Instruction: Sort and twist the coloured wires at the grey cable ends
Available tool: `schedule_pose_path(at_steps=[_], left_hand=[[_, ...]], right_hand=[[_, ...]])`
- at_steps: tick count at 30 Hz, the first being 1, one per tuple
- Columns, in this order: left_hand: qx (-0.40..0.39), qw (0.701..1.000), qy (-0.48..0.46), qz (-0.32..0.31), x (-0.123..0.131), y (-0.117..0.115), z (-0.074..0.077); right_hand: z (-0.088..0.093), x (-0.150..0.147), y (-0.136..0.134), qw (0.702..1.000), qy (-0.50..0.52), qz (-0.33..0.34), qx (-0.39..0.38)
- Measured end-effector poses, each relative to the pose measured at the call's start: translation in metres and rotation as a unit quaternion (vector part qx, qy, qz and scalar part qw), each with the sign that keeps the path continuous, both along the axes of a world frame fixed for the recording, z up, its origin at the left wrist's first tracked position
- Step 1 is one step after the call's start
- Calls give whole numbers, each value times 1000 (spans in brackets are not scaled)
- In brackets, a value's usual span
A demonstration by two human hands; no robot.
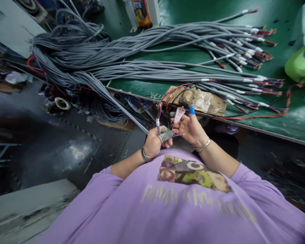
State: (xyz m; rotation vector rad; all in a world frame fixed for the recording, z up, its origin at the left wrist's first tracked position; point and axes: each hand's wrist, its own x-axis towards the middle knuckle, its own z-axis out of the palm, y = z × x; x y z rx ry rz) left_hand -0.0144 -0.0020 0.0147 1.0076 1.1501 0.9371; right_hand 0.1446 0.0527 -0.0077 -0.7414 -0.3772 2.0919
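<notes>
My left hand (155, 140) is closed round the end of a grey cable (132, 117), just below its white sleeve and splayed coloured wires (158, 110). Its fingers wear grey tape covers. My right hand (189, 127) sits close beside it, fingers curled, pinching thin coloured wires between them. A pale cover is on one right finger and a blue cover (191, 109) on the thumb. Both hands hover just in front of the bench edge, above my purple shirt.
A green bench (295, 118) carries a big bundle of grey cables (167, 51) with stripped coloured ends (264, 84) at the right. A taped brown block (203, 101) with wires sits at the bench edge. A green basket (301, 64) stands far right. Cable coils hang toward the dark floor (66, 149).
</notes>
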Motion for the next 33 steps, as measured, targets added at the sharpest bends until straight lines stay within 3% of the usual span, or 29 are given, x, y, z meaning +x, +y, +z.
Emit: schedule_pose_path(at_steps=[6,13,22,28,33], left_hand=[[12,999,18,36,3,-3,-1],[8,999,10,35,8,6,-2],[4,999,2,32,10,8,-3],[7,1000,-6,30,11,10,-2],[11,1000,-13,24,11,10,-4]], right_hand=[[5,-3,1,998,-37,-38,34],[-9,-5,-4,991,-61,-87,84],[-15,-11,4,991,-67,-60,100],[-16,-15,-1,944,-204,-169,198],[-11,-17,1,982,-97,-119,109]])
